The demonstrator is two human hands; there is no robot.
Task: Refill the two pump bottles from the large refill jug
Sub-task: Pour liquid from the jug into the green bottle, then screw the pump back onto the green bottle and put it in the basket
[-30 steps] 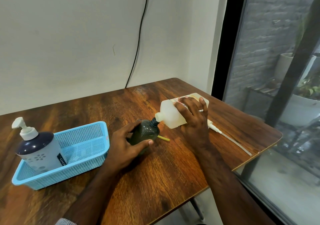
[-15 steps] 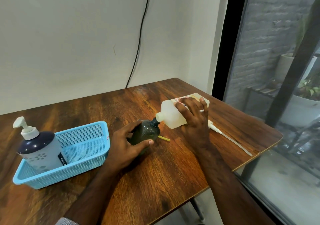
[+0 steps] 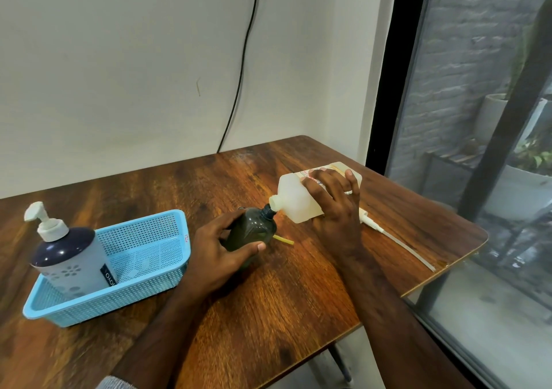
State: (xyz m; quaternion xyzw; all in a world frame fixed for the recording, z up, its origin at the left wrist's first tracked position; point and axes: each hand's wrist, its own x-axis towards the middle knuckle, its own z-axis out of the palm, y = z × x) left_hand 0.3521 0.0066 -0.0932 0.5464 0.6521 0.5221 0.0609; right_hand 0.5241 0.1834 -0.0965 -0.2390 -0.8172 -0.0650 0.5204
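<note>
Your left hand [image 3: 218, 248] is wrapped around the dark green pump bottle [image 3: 252, 233], which stands pumpless on the tabletop [image 3: 268, 299], while your right hand [image 3: 337, 206] grips the translucent refill jug [image 3: 294, 198] from above, tipped so its spout meets the bottle's open neck. The removed pump [image 3: 388, 233] lies just right of your right hand. The second pump bottle [image 3: 67, 257], pump fitted, stands in the blue basket [image 3: 143, 287], well left of both hands.

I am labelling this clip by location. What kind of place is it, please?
Probably a plain room in a home or small office: a wooden table stands against a bare white wall, beside a large window overlooking potted plants.
</note>
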